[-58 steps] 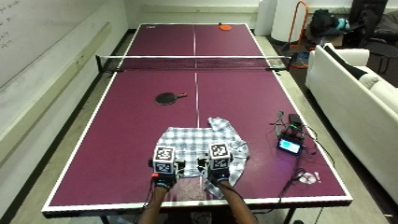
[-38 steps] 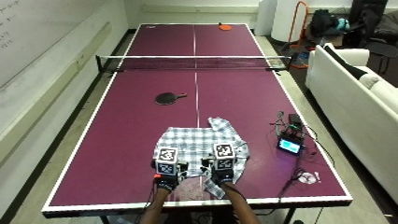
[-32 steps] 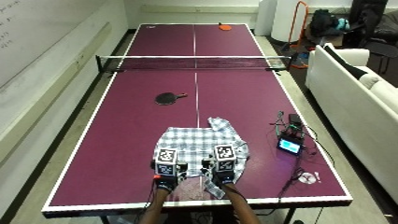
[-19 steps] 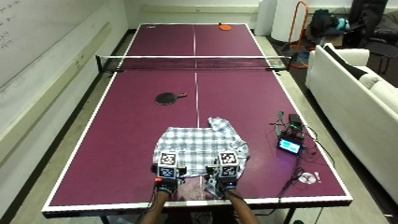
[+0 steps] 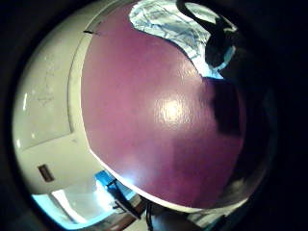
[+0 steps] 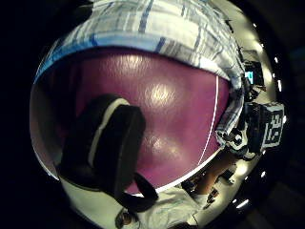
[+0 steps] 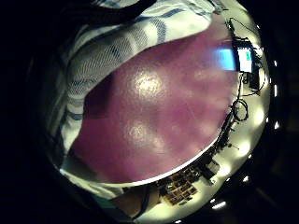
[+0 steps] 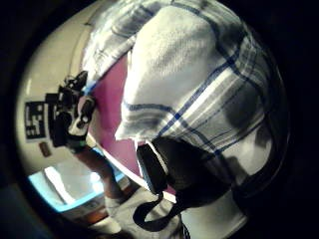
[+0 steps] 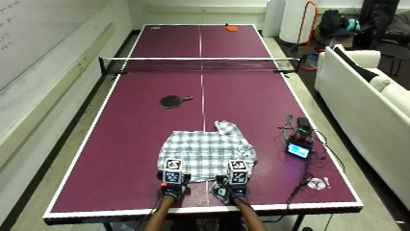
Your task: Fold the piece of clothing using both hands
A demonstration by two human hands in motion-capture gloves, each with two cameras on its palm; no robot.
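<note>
Blue-and-white checked cotton shirt (image 9: 206, 153) lying flat at six o'clock on purple table-tennis table (image 9: 134, 120), stretching toward twelve; left hand (image 9: 171, 185) and right hand (image 9: 234, 186) both pinching near hem, equally close.

no words, brands or numbers can be read anywhere. the whiteboard (image 9: 38, 29) on the wall, well ahead and to the left of the hands, carries faint handwriting too small to make out. the small lit screen (image 9: 299, 150) just right of the right hand shows nothing legible.
</note>
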